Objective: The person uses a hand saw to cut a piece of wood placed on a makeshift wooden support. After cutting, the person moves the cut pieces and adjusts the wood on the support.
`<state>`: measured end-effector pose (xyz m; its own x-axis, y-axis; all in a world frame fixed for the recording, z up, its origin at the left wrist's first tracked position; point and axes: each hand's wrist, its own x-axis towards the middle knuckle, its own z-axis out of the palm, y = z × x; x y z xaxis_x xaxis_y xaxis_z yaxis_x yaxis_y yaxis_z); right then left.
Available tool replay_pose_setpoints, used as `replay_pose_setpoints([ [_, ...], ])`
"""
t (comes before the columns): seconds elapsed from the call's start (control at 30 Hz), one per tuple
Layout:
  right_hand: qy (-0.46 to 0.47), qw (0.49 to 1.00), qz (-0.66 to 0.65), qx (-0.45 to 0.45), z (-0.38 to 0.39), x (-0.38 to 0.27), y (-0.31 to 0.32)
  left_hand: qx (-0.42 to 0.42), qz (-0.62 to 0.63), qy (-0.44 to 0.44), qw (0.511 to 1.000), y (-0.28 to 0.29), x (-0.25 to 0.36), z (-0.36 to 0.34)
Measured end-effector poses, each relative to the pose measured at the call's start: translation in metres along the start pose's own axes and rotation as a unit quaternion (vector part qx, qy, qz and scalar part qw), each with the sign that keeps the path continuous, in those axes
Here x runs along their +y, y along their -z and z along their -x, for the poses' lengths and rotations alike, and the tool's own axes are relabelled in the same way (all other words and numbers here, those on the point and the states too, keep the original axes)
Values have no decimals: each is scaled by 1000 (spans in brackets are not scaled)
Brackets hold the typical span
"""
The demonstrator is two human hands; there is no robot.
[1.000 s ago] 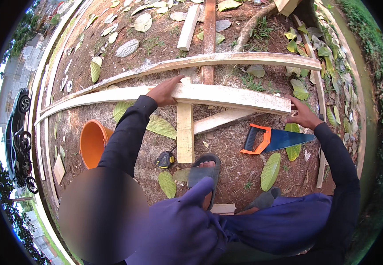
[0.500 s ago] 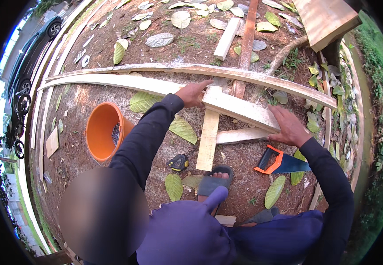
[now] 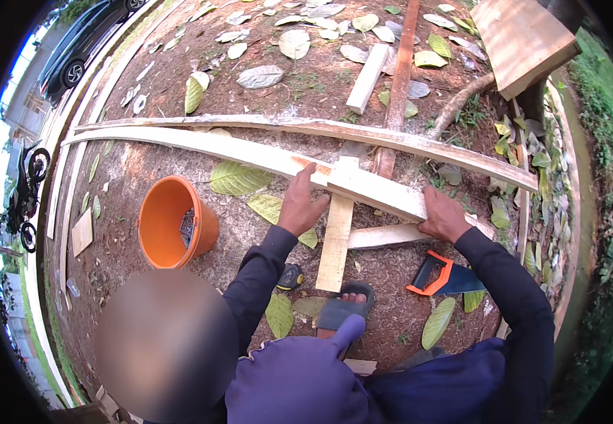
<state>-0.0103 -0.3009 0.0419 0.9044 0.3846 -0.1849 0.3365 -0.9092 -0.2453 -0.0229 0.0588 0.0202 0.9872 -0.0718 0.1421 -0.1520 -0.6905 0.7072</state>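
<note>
A short pale wooden block (image 3: 384, 192) lies lengthwise over the long light plank (image 3: 200, 143). My right hand (image 3: 446, 215) is closed around the block's right end, thumb on the near side. My left hand (image 3: 302, 203) is at the near edge of the long plank, just left of the block's left end. Its thumb and fingers are spread and it holds nothing; whether the fingertips touch the plank is hard to tell. A short flat board (image 3: 336, 244) sticks out from under the block toward my sandalled foot (image 3: 345, 309).
An orange bucket (image 3: 204, 226) with small metal pieces inside stands left. A handsaw (image 3: 444, 275) with orange-black handle lies right, a tape measure (image 3: 290, 276) near my foot. Another long plank (image 3: 391, 138) runs behind; a reddish-brown board (image 3: 398, 92) extends away. Leaves litter the soil.
My left hand has drawn back from the block's left end to the plank's near side, fingers spreading. My right hand has moved slightly left and down, closing around the block's right end.
</note>
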Motion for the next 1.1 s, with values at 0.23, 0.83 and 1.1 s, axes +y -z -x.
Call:
replay_pose_setpoints([
  [0.23,32,999,-7,18,7,12,-1,-42,80,302,949,-42,26,86],
  [0.83,43,996,-5,72,14,-3,42,-107,451,342,818,-47,-10,64],
  [1.1,22,998,14,51,17,-14,71,-101,497,262,821,-66,-5,22],
])
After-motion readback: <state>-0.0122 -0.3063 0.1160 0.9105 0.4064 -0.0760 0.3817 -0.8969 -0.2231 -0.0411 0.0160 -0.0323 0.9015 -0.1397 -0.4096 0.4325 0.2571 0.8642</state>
